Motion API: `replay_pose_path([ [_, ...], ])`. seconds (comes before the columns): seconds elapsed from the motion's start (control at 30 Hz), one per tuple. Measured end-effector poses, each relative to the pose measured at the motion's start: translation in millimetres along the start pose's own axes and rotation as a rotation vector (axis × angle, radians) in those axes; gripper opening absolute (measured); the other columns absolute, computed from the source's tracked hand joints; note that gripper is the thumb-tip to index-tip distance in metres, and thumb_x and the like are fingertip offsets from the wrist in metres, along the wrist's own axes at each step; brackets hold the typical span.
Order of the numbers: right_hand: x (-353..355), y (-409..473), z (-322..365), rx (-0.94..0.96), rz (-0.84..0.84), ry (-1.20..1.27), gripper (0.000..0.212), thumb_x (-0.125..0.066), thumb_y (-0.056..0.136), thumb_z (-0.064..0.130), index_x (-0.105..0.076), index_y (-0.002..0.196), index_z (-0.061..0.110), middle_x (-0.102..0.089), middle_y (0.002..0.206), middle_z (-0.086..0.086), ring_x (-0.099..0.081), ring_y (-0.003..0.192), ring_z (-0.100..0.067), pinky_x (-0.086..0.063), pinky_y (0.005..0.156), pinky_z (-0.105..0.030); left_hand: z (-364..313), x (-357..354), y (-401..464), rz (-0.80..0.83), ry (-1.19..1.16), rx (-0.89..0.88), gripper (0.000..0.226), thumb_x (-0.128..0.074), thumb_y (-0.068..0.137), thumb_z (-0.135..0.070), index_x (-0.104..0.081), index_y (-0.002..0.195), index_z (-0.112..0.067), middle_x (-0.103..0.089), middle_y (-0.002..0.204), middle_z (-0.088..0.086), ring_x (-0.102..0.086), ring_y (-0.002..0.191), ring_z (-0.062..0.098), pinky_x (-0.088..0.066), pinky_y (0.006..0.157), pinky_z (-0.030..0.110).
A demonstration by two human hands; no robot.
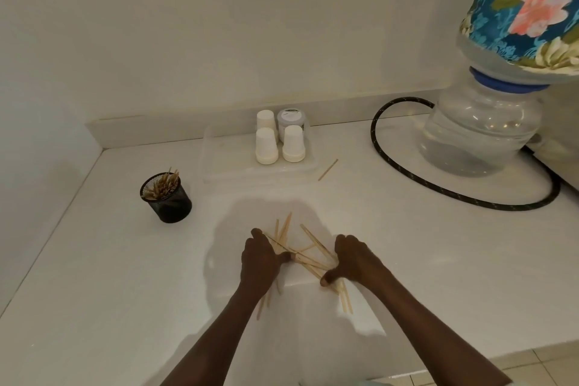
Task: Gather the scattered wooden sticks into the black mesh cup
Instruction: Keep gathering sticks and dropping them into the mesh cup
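On a white counter [94, 276], the left hand [260, 263] and right hand [351, 260] curl round opposite sides of a crossed pile of wooden sticks [308, 257]. Farther left stands the black mesh cup [167, 197], part-filled with sticks. 1 stray stick [328, 169] lies beyond, beside a clear tray [219, 166].

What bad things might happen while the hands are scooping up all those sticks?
The loose sticks lie crossed between the left hand and right hand, with some poking out near the counter edge, so a few might slip off. The black mesh cup already holds many sticks, so pushing in a big bunch might tip it. One stray stick lies far off by the tray and may be forgotten.
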State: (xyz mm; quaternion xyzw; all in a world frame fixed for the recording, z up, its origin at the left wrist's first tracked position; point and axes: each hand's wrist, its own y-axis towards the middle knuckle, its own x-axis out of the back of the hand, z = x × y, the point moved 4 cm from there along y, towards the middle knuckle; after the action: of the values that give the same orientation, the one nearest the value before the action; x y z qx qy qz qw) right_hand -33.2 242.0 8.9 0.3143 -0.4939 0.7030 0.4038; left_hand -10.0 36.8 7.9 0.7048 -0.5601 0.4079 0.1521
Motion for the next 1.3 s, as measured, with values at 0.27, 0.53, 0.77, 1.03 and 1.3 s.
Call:
replay_pose_path([
  [0.27, -13, 10, 17, 0.122, -0.131, 0.24, 0.043, -0.083, 0.068, 0.012, -0.063, 0.105, 0.002, -0.066, 0.106, -0.013, -0.063, 0.095, -0.027, -0.051, 0.079, -0.032, -8, -17, -4, 0.014, -0.083, -0.016, 0.079, -0.083, 0.072, -0.02, -0.034, 0.133, -0.005, -0.057, 0.119, 0.014, -0.057, 0.109, 0.029, -0.046, 0.086, 0.034],
  [0.53, 7, 38, 15, 0.196, -0.295, 0.32, 0.015, -0.063, 0.086, 0.006, -0.071, 0.099, 0.005, -0.072, 0.098, -0.012, -0.069, 0.092, -0.027, -0.054, 0.082, -0.031, 0, -8, -16, -0.087, -0.077, -0.027, 0.078, -0.077, 0.074, -0.049, -0.043, 0.132, -0.01, -0.056, 0.122, 0.008, -0.054, 0.113, 0.024, -0.044, 0.094, 0.031],
  [0.77, 71, 116, 2, 0.22, -0.295, -0.191, 0.056, -0.041, 0.094, 0.001, -0.031, 0.149, 0.009, -0.036, 0.152, -0.012, -0.037, 0.137, -0.03, -0.038, 0.109, -0.044, 9, -17, -34, -0.045, 0.006, -0.007, 0.085, -0.074, 0.071, -0.056, -0.041, 0.136, -0.014, -0.046, 0.125, 0.002, -0.044, 0.117, 0.02, -0.039, 0.089, 0.026],
  [1.03, 85, 167, -6, 0.243, -0.158, -0.409, 0.057, -0.034, 0.099, 0.006, -0.018, 0.154, 0.011, -0.009, 0.164, -0.006, -0.014, 0.151, -0.025, -0.025, 0.118, -0.048, 27, -21, -49, -0.053, 0.025, -0.027, 0.058, -0.07, 0.084, -0.043, -0.049, 0.134, -0.02, -0.045, 0.12, -0.005, -0.048, 0.111, 0.011, -0.039, 0.087, 0.018],
  [1.3, 73, 141, -17, 0.249, -0.368, -0.251, 0.017, -0.044, 0.097, 0.007, -0.06, 0.098, 0.004, -0.058, 0.11, -0.021, -0.057, 0.101, -0.037, -0.048, 0.081, -0.044, 17, -12, -31, -0.118, -0.061, 0.002, 0.009, -0.074, 0.084, -0.02, -0.068, 0.076, -0.019, -0.065, 0.066, -0.01, -0.062, 0.06, 0.005, -0.045, 0.053, 0.013],
])
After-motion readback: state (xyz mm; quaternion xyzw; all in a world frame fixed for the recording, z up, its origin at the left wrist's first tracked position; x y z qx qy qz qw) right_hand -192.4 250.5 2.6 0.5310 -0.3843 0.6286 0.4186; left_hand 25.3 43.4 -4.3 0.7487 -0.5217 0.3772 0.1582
